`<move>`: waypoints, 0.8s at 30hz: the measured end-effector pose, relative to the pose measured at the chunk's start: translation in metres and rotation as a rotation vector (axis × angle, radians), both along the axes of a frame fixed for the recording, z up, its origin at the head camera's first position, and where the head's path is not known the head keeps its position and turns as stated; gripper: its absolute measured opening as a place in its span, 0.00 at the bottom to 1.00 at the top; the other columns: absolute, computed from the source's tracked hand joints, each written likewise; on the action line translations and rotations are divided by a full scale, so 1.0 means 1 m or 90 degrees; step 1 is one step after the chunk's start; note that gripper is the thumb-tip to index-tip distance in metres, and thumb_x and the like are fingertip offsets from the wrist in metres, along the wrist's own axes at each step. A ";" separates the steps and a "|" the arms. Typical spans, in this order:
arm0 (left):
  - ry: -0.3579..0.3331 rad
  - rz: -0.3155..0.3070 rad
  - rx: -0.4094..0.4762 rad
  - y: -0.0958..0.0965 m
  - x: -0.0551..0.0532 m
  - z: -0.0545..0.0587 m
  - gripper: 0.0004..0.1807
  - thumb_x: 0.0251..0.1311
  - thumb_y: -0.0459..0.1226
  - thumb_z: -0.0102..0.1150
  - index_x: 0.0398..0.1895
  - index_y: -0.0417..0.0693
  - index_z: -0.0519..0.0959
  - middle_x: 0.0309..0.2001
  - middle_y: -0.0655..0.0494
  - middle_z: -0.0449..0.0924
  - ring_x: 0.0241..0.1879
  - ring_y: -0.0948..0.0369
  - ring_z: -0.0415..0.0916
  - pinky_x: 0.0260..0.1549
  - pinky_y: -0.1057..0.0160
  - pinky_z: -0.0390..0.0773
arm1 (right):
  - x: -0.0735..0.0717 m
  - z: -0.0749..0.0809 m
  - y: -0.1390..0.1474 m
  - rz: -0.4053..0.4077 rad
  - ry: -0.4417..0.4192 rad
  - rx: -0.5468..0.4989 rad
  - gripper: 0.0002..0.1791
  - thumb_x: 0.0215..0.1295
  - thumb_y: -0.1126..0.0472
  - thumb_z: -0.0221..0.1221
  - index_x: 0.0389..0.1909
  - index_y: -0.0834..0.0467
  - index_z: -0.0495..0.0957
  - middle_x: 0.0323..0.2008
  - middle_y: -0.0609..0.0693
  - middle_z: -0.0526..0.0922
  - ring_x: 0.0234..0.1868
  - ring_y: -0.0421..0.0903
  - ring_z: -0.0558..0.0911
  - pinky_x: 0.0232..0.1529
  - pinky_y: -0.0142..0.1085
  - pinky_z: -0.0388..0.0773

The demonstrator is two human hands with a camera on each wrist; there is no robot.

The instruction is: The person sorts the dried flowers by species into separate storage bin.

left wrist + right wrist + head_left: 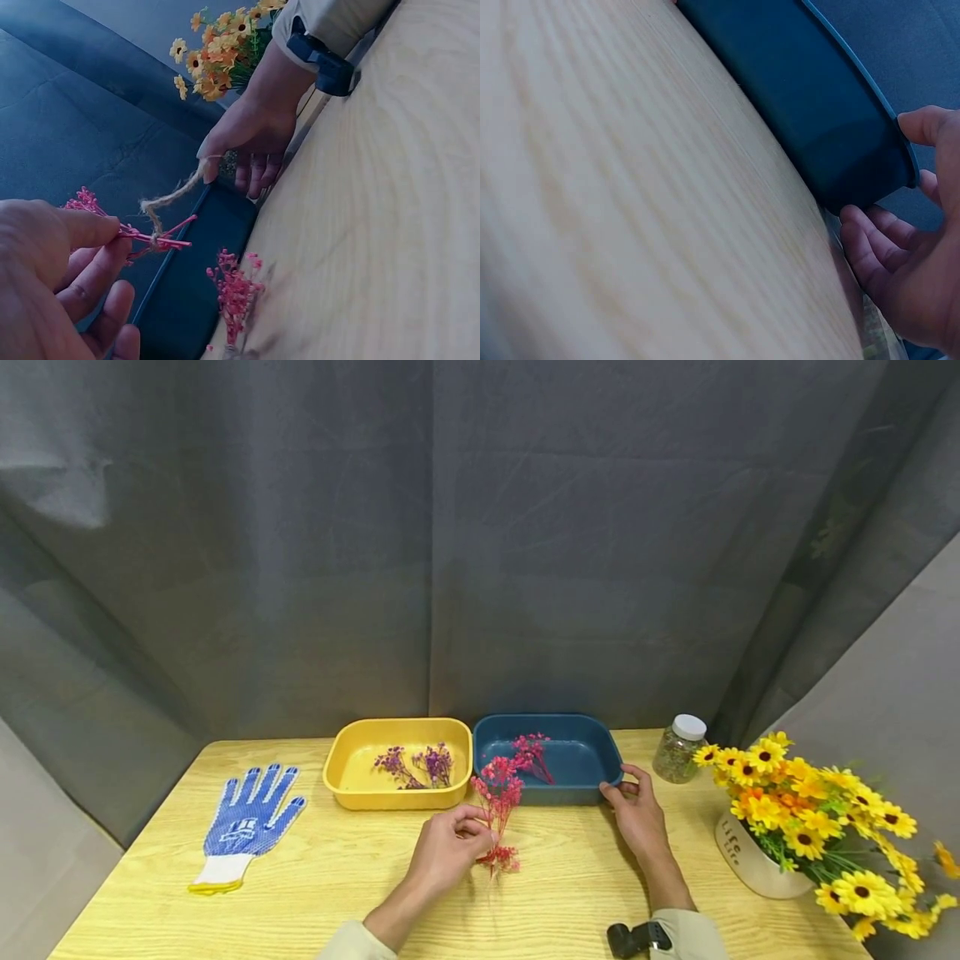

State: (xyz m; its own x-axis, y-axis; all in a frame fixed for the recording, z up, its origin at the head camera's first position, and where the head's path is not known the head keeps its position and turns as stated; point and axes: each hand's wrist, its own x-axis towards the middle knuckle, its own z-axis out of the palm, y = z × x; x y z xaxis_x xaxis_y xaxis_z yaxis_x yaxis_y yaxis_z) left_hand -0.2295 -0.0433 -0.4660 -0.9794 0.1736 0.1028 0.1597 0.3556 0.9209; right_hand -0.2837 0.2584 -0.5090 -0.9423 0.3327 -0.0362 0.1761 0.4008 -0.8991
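My left hand [453,847] pinches a sprig of pink dried flowers [501,777] between thumb and fingers, in front of the trays. Twine [174,196] is tied round its stems, and the twine's end overlaps my right thumb in the left wrist view. Below the left hand, a second pink bunch [504,860] is at the table surface. With its thumb on the rim and fingers under the outer side, my right hand [639,814] grips the right corner of the blue tray [573,795]. Inside that tray lies another pink sprig [531,756].
Beside the blue tray stands a yellow tray [397,800] with purple dried sprigs [435,764]. A blue-and-white glove [243,831] lies at the left. To the right are a white-lidded jar [678,752] and a white pot [757,864] of yellow flowers [802,802]. A grey curtain [450,543] hangs behind.
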 end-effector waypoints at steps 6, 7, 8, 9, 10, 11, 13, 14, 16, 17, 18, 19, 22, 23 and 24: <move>0.015 0.002 0.000 0.006 -0.010 0.004 0.16 0.52 0.41 0.70 0.44 0.46 0.82 0.30 0.57 0.86 0.28 0.66 0.79 0.29 0.70 0.77 | -0.001 -0.002 0.001 -0.005 0.006 -0.002 0.34 0.67 0.41 0.55 0.70 0.46 0.58 0.56 0.53 0.75 0.44 0.35 0.75 0.46 0.31 0.71; 0.018 0.004 -0.002 0.007 -0.012 0.005 0.16 0.52 0.41 0.70 0.44 0.47 0.82 0.30 0.58 0.86 0.28 0.67 0.79 0.30 0.70 0.76 | -0.001 -0.003 0.001 -0.005 0.006 -0.001 0.34 0.67 0.41 0.55 0.70 0.46 0.58 0.56 0.53 0.75 0.44 0.35 0.75 0.46 0.31 0.71; 0.019 0.007 -0.003 0.008 -0.014 0.006 0.17 0.53 0.41 0.70 0.45 0.48 0.82 0.30 0.58 0.86 0.28 0.67 0.78 0.30 0.70 0.76 | -0.001 -0.003 0.001 -0.005 0.007 -0.002 0.34 0.67 0.41 0.55 0.70 0.46 0.58 0.56 0.53 0.75 0.43 0.35 0.76 0.46 0.31 0.71; 0.019 0.010 -0.002 0.010 -0.016 0.006 0.17 0.53 0.42 0.70 0.45 0.49 0.81 0.30 0.59 0.86 0.28 0.67 0.78 0.30 0.70 0.76 | -0.001 -0.003 0.001 -0.004 0.007 -0.002 0.34 0.67 0.41 0.55 0.70 0.46 0.58 0.56 0.53 0.75 0.43 0.35 0.76 0.46 0.31 0.71; 0.020 0.013 0.001 0.011 -0.018 0.007 0.16 0.53 0.42 0.70 0.46 0.50 0.81 0.29 0.59 0.86 0.28 0.67 0.78 0.30 0.69 0.76 | -0.002 -0.004 0.001 -0.005 0.008 -0.002 0.34 0.67 0.42 0.56 0.70 0.46 0.58 0.56 0.53 0.75 0.43 0.35 0.76 0.47 0.32 0.71; 0.016 0.015 0.005 0.012 -0.021 0.007 0.17 0.54 0.42 0.70 0.46 0.51 0.81 0.29 0.60 0.85 0.28 0.66 0.78 0.30 0.69 0.76 | -0.002 -0.004 0.001 -0.004 0.007 -0.001 0.33 0.67 0.42 0.56 0.70 0.45 0.58 0.56 0.53 0.75 0.43 0.35 0.76 0.47 0.32 0.71; 0.012 0.019 0.011 0.015 -0.026 0.008 0.16 0.54 0.43 0.69 0.47 0.52 0.81 0.29 0.61 0.85 0.28 0.66 0.78 0.30 0.68 0.76 | -0.002 -0.004 0.001 -0.004 0.007 0.001 0.33 0.67 0.43 0.56 0.70 0.45 0.58 0.56 0.54 0.75 0.43 0.36 0.76 0.46 0.32 0.71; 0.009 0.020 0.015 0.016 -0.029 0.008 0.16 0.54 0.43 0.69 0.47 0.53 0.81 0.29 0.61 0.85 0.28 0.65 0.78 0.30 0.67 0.76 | -0.002 -0.004 0.001 -0.005 0.007 0.001 0.33 0.67 0.43 0.56 0.69 0.45 0.58 0.56 0.54 0.75 0.44 0.36 0.76 0.46 0.32 0.71; 0.004 0.026 0.022 0.019 -0.035 0.009 0.17 0.55 0.43 0.69 0.47 0.54 0.80 0.28 0.62 0.85 0.29 0.65 0.77 0.30 0.66 0.76 | -0.003 -0.004 0.001 -0.005 0.008 0.000 0.33 0.67 0.43 0.56 0.69 0.45 0.58 0.56 0.54 0.75 0.44 0.36 0.76 0.46 0.32 0.71; 0.001 0.030 0.022 0.021 -0.038 0.010 0.17 0.54 0.43 0.69 0.48 0.55 0.80 0.28 0.62 0.85 0.29 0.65 0.77 0.30 0.66 0.75 | -0.002 -0.004 0.001 -0.006 0.009 -0.002 0.33 0.67 0.44 0.56 0.69 0.45 0.58 0.56 0.54 0.75 0.44 0.36 0.76 0.46 0.32 0.71; 0.001 0.034 0.021 0.022 -0.042 0.010 0.17 0.54 0.43 0.69 0.48 0.55 0.80 0.28 0.62 0.85 0.29 0.65 0.77 0.30 0.66 0.75 | -0.003 -0.003 0.001 -0.007 0.011 -0.003 0.33 0.67 0.44 0.56 0.69 0.45 0.58 0.55 0.54 0.75 0.44 0.36 0.76 0.46 0.32 0.71; 0.002 0.038 0.021 0.023 -0.045 0.011 0.18 0.54 0.43 0.69 0.48 0.55 0.80 0.28 0.62 0.85 0.29 0.65 0.78 0.30 0.65 0.75 | -0.002 -0.004 0.001 -0.007 0.011 -0.003 0.33 0.67 0.44 0.56 0.69 0.45 0.58 0.55 0.54 0.75 0.44 0.36 0.76 0.46 0.31 0.71; 0.007 0.045 0.011 0.026 -0.055 0.012 0.19 0.55 0.44 0.69 0.50 0.55 0.79 0.28 0.62 0.85 0.28 0.64 0.79 0.28 0.65 0.75 | -0.002 -0.004 0.001 -0.009 0.011 -0.006 0.32 0.67 0.44 0.56 0.69 0.45 0.59 0.55 0.53 0.75 0.43 0.35 0.76 0.45 0.31 0.72; 0.013 0.047 0.003 0.026 -0.058 0.012 0.19 0.55 0.44 0.69 0.50 0.55 0.79 0.28 0.62 0.85 0.27 0.63 0.79 0.28 0.64 0.75 | -0.002 -0.004 0.001 -0.009 0.010 -0.007 0.32 0.67 0.44 0.56 0.69 0.45 0.59 0.55 0.53 0.75 0.43 0.35 0.76 0.45 0.30 0.72; 0.018 0.050 -0.005 0.027 -0.061 0.012 0.19 0.55 0.44 0.69 0.50 0.55 0.79 0.28 0.62 0.85 0.27 0.63 0.79 0.27 0.64 0.75 | -0.002 -0.004 0.001 -0.008 0.009 -0.006 0.32 0.67 0.44 0.56 0.69 0.45 0.59 0.55 0.53 0.75 0.43 0.35 0.76 0.44 0.30 0.72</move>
